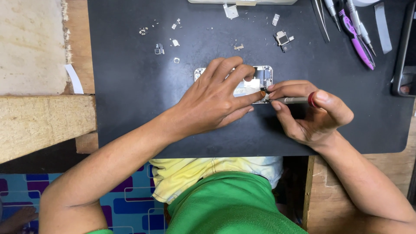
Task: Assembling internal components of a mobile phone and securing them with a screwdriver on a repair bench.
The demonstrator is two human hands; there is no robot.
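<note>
Loose small metal parts (pixel 175 42), tweezers (pixel 321 17), purple tool (pixel 357 41) on black mat (pixel 130 86)

The left hand (pixel 216 102) is covering most of the opened phone (pixel 260 84) at frame centre, leaving only its left corner and right end showing, and the screwdriver (pixel 291 100) tip is disappearing among the fingertips, so its contact point cannot be told. The tweezers (pixel 321 17), purple tool (pixel 359 41) and pale tray (pixel 242 1) are being cut off by the top edge, and the dark device (pixel 404 52) by the right edge. The loose metal parts (pixel 175 42) scattered in the upper part of the black mat (pixel 130 86) are showing too small to identify, and the right hand (pixel 310 115) is hiding the screwdriver's handle end.
</note>
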